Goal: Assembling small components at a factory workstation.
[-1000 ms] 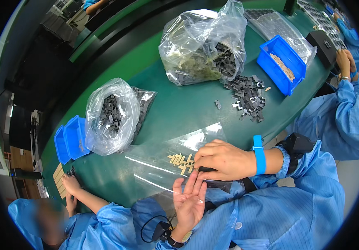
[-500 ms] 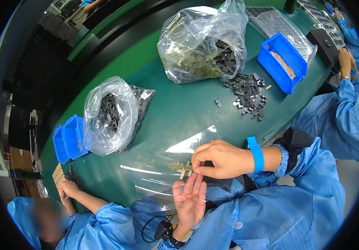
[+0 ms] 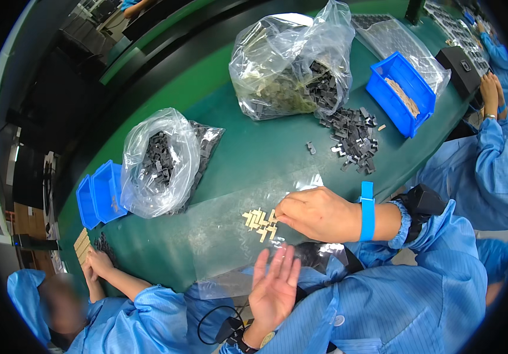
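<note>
Several small beige, angular pieces [image 3: 257, 219] lie in a cluster on a clear plastic sheet [image 3: 218, 259] near the front of the green table. My right hand [image 3: 319, 215], with a blue wrist strap [image 3: 367, 212], is over the right side of this cluster. Its fingers are pinched at the rightmost pieces; whether one is between the fingertips is hidden. My left hand [image 3: 274, 289] rests palm up just below the cluster, fingers spread, nothing in it.
Dark clips [image 3: 354, 138] are heaped beside a large clear bag [image 3: 283, 65]. A second bag [image 3: 159, 165] stands left, near blue bins [image 3: 97, 194]. Another blue bin [image 3: 404, 97] holds beige pieces. To the left a co-worker's hands [image 3: 97, 262] hold a beige strip [image 3: 82, 245].
My left hand has moved slightly down and right, away from my right fingertips. My right hand has risen a little, and the beige cluster shows more fully. Sheet glare has shifted.
</note>
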The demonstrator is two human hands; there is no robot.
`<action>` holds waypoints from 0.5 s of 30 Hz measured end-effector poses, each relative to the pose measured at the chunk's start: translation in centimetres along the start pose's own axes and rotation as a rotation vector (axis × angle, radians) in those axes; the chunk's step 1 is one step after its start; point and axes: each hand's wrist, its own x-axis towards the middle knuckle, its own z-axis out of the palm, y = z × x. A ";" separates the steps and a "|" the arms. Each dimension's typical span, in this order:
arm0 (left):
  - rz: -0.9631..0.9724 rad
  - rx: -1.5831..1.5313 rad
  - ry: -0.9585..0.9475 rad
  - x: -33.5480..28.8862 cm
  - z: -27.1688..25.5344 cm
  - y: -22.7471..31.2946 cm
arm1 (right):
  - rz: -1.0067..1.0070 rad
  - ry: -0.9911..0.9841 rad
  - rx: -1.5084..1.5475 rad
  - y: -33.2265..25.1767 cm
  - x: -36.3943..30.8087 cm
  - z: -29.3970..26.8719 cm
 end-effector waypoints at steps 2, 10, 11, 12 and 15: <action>-0.092 0.057 -0.030 0.0 0.3 -0.1 | -0.018 -0.009 0.006 0.3 0.0 0.1; -0.528 0.258 -0.189 1.5 0.0 -0.1 | -0.184 0.098 -0.047 0.3 0.2 -1.0; -0.527 0.257 -0.188 1.8 0.1 -0.2 | -0.240 0.121 -0.089 0.1 0.2 -1.4; -0.544 0.297 -0.227 2.0 0.2 -0.4 | -0.239 0.136 -0.071 -0.2 0.2 -1.5; -0.606 0.348 -0.311 3.1 0.8 -1.2 | -0.309 0.173 -0.122 -0.4 -0.4 -1.9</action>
